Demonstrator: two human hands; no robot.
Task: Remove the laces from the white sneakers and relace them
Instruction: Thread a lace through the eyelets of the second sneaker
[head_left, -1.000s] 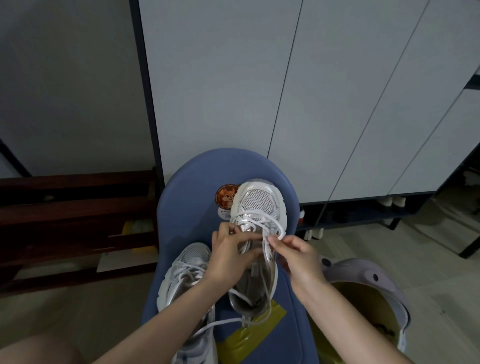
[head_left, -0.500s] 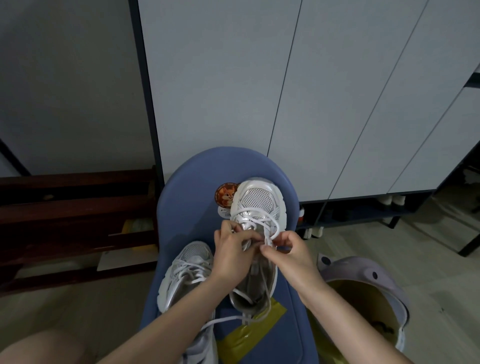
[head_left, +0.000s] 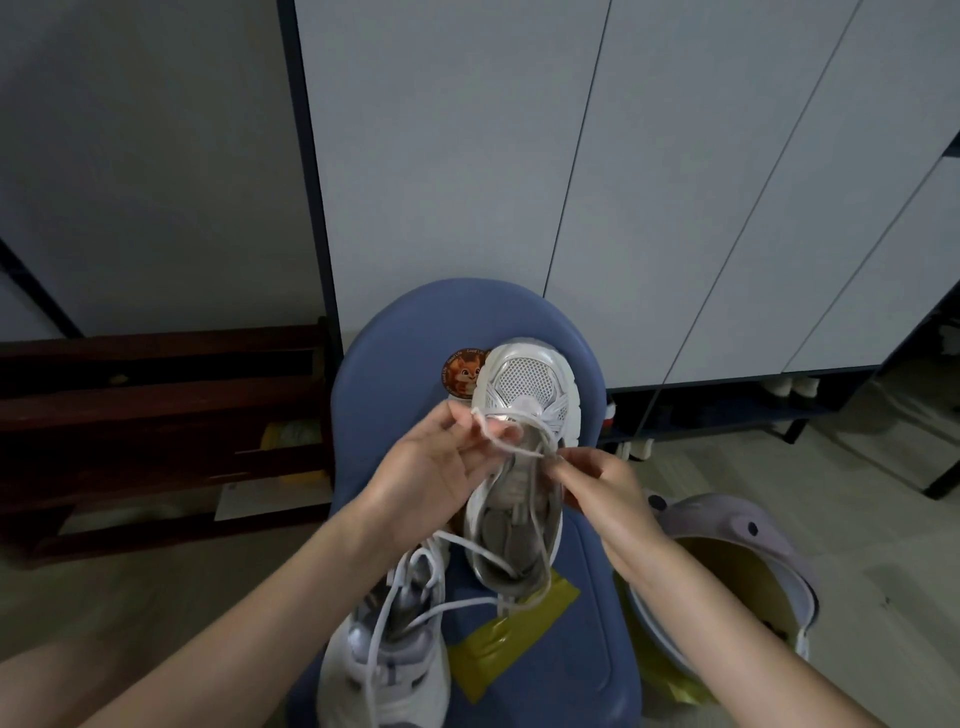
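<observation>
A white sneaker (head_left: 524, 395) lies toe away from me on a blue seat (head_left: 395, 332). Its white lace (head_left: 501, 439) runs loose above the tongue. My left hand (head_left: 436, 467) pinches a loop of that lace near the shoe's left eyelets. At the right eyelets my right hand (head_left: 597, 483) pinches the same lace. More of the lace trails over the shoe's heel. A second white sneaker (head_left: 395, 660) lies lower left on the seat, laced, with loose ends across it.
A round fox sticker (head_left: 462, 375) and a strip of yellow tape (head_left: 509, 639) are on the seat. A lilac tub (head_left: 737, 525) with yellow inside stands at the right. Dark wooden racks (head_left: 156, 415) stand left, white cabinet doors (head_left: 519, 156) behind.
Both hands have lifted apart from the eyelets, and the lace crossings over the toe end have come out, leaving a loose loop between the hands.
</observation>
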